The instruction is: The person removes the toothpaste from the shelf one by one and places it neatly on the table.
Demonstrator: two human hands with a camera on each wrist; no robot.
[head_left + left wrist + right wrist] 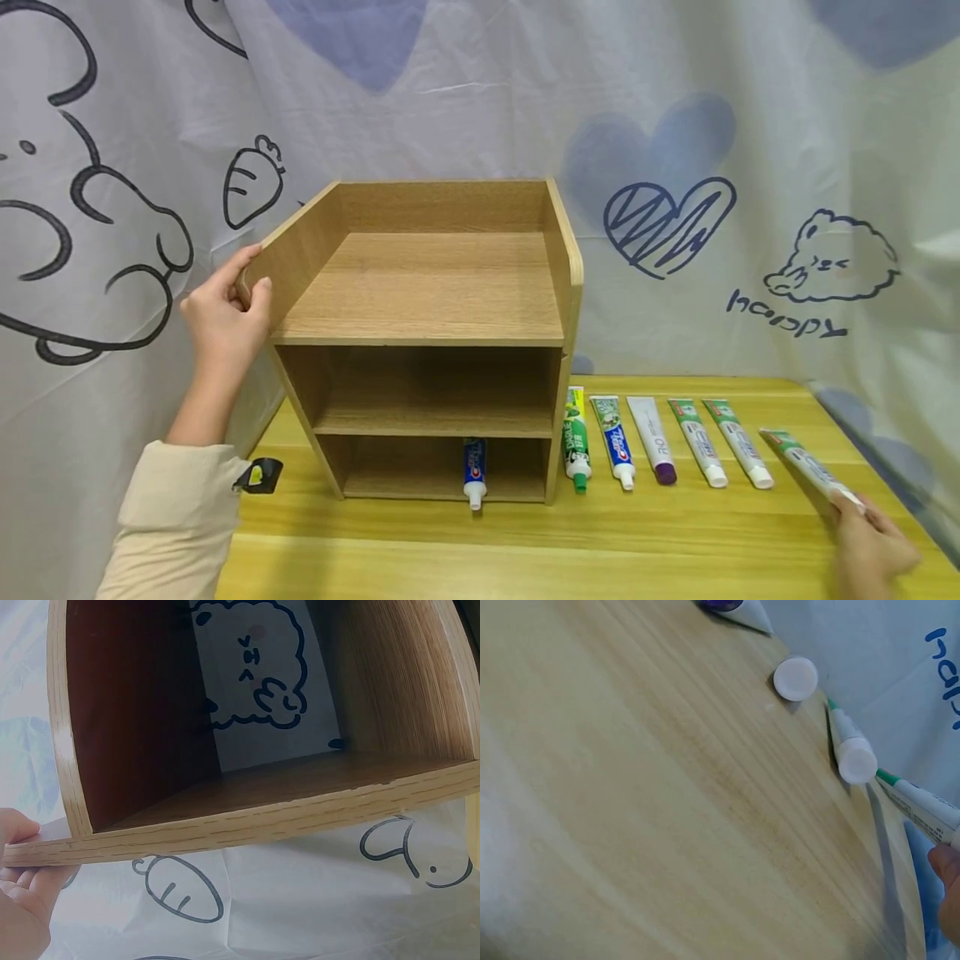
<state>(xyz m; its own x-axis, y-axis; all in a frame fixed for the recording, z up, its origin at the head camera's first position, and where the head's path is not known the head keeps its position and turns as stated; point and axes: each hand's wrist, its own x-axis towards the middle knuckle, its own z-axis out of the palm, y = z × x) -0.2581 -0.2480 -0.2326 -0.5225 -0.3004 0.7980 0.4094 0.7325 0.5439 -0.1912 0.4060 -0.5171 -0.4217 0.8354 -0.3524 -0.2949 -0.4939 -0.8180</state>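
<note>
My left hand (225,317) grips the left side panel of a small wooden shelf (442,342), thumb in front and fingers behind its upper edge. The left wrist view shows the same hand (26,907) around the panel's edge, beside a compartment. On the far right, my right hand (873,542) pinches the cap end of a green-and-white toothpaste tube (813,467), which slants over the table. In the right wrist view the held tube (922,806) comes out past the thumb. Part of the right hand is cut off there.
Right of the shelf, a green-and-yellow toothpaste tube (576,437), a blue-and-green one (613,442), a white one with a purple cap (652,437) and two green-and-white ones lie in a row on the wooden table (637,558). A blue tube (474,467) lies in the bottom compartment, cap sticking out.
</note>
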